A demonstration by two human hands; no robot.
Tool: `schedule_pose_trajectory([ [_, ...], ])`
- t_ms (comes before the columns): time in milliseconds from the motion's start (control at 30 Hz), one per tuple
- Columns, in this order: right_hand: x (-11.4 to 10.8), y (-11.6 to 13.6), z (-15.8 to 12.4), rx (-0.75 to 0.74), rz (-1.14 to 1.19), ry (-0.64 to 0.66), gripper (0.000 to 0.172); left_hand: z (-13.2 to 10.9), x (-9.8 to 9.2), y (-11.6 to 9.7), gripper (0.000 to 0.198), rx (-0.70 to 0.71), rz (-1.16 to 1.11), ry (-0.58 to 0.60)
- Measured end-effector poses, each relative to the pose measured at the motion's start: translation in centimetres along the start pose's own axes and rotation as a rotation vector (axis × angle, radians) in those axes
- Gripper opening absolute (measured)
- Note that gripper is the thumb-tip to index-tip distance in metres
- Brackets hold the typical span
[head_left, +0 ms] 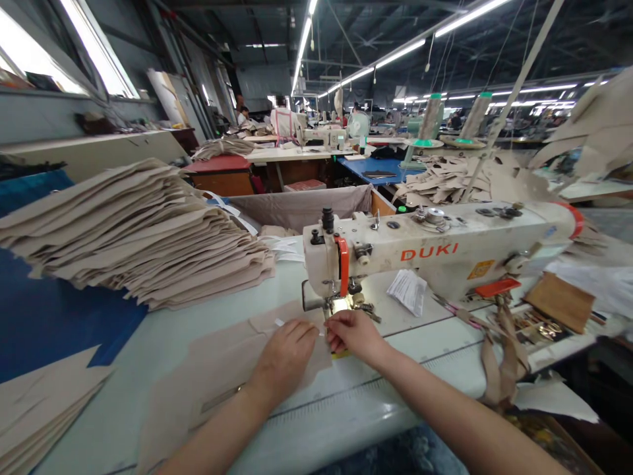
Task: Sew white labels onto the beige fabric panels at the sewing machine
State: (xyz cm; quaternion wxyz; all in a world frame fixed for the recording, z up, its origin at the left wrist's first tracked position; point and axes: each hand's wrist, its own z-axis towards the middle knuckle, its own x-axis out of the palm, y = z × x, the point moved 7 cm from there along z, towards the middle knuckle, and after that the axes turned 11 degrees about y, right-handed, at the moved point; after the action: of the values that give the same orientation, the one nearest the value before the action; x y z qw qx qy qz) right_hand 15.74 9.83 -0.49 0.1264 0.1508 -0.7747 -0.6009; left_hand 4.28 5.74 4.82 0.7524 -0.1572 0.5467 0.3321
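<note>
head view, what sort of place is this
Probably a sewing workshop: a sewing machine in front of the person, a big stack of cloth beside it, and another machine on a table further back.

Daylight streams through slanted windows (34, 53) along the left wall (133, 111) of a factory hall, while strip lights (401, 53) run in long lines beneath a dark, beamed roof (262, 26). Past the far edge of the pale green table (366, 412) — a red-topped cabinet (222, 163) left, a blue-topped table (353, 167) right — stands a grey rear wall (260, 84).
</note>
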Motion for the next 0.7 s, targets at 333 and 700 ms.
schedule_pose_trajectory([
  [333, 3.5, 1.5, -7.1, -0.643, -1.112, 0.123, 0.026, -0.1, 1.2, -0.1, 0.029, -0.023, -0.013, 0.085],
  [700, 3.7, 1.6, -7.1, -0.661, -1.148, 0.094, 0.026, 0.0, 1.7, -0.2, 0.027, -0.015, -0.016, 0.101],
])
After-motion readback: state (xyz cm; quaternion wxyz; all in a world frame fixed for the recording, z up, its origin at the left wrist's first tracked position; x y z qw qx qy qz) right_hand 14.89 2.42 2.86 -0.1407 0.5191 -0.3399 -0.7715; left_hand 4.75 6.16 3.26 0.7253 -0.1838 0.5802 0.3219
